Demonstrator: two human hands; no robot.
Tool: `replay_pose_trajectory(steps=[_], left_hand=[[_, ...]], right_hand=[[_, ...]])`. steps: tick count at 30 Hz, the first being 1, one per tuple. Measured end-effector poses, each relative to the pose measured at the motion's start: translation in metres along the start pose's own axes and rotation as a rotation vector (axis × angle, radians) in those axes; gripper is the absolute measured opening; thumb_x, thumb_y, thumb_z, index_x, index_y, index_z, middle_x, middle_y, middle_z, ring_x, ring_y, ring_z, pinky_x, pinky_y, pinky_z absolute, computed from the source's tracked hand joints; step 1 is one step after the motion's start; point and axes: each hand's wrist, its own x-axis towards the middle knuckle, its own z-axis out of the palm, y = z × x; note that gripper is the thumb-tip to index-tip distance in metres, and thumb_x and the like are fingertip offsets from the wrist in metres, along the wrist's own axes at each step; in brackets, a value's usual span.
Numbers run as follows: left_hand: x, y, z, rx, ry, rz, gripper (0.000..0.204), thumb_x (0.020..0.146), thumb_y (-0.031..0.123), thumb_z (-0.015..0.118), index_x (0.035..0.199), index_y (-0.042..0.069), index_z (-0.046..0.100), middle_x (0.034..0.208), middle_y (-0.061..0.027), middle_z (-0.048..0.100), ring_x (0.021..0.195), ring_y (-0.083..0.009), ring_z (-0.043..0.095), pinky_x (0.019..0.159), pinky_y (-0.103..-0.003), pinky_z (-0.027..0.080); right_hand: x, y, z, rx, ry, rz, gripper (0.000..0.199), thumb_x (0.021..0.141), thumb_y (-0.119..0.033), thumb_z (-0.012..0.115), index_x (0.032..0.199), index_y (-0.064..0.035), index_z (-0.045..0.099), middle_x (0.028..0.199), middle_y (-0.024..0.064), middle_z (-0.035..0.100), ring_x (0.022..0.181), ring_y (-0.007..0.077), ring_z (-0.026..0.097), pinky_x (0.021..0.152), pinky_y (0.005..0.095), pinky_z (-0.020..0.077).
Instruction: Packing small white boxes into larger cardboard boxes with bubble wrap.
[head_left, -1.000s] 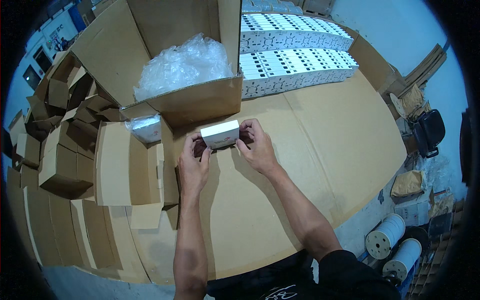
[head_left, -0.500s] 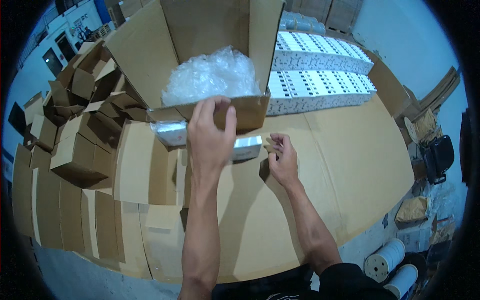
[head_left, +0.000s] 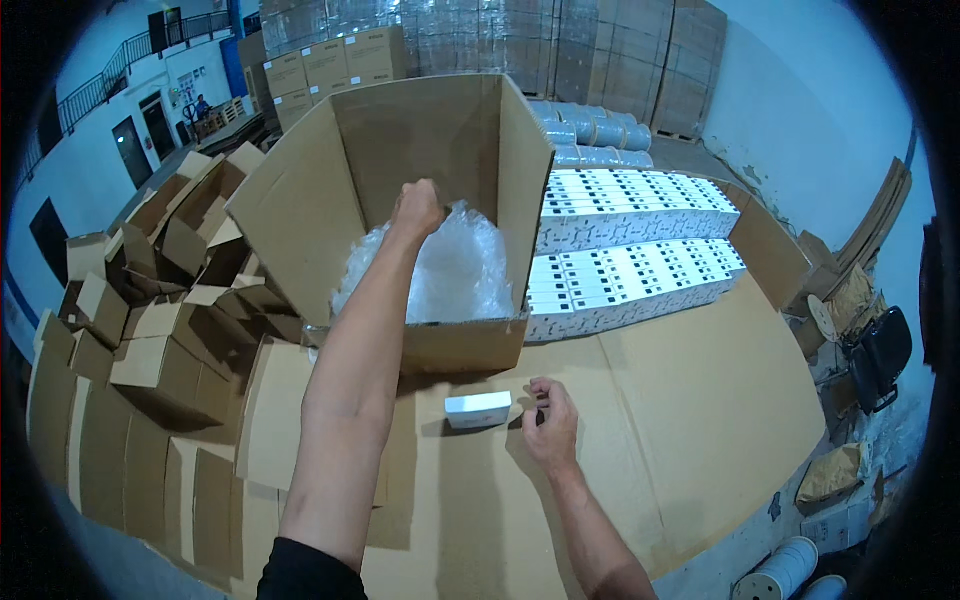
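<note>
Left hand [head_left: 420, 207], upper centre of frame — fingers curled above clear plastic wrap [head_left: 465, 275] in large open carton [head_left: 465, 345]; cannot tell whether gripping any. Right hand [head_left: 552, 425], lower centre — half open, empty, just beside small white box [head_left: 478, 411] on cardboard surface [head_left: 700, 400].
</note>
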Motion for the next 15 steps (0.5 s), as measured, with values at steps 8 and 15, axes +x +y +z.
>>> replay_pose_trajectory(steps=[8, 15], left_hand=[[0.003, -0.002, 0.034, 0.158, -0.136, -0.049, 0.057, 0.082, 0.016, 0.078, 0.130, -0.001, 0.053, 0.119, -0.0267, 0.068, 0.115, -0.0418, 0.065, 0.100, -0.049, 0.052], [0.016, -0.015, 0.044, -0.075, -0.054, -0.114, 0.052, 0.077, 0.039, 0.084, 0.103, -0.005, 0.072, 0.110, -0.0253, 0.072, 0.104, -0.0397, 0.070, 0.090, -0.046, 0.055]], right_hand=[[0.001, 0.003, 0.000, -0.012, -0.002, 0.007, 0.033, 0.079, 0.005, 0.056, 0.112, 0.0001, 0.059, 0.109, 0.0154, 0.065, 0.099, 0.0316, 0.065, 0.084, 0.0401, 0.0560], [0.003, -0.002, 0.000, 0.000, -0.002, 0.003, 0.031, 0.079, 0.005, 0.056, 0.110, -0.0004, 0.059, 0.107, 0.0145, 0.065, 0.097, 0.0309, 0.065, 0.084, 0.0401, 0.0554]])
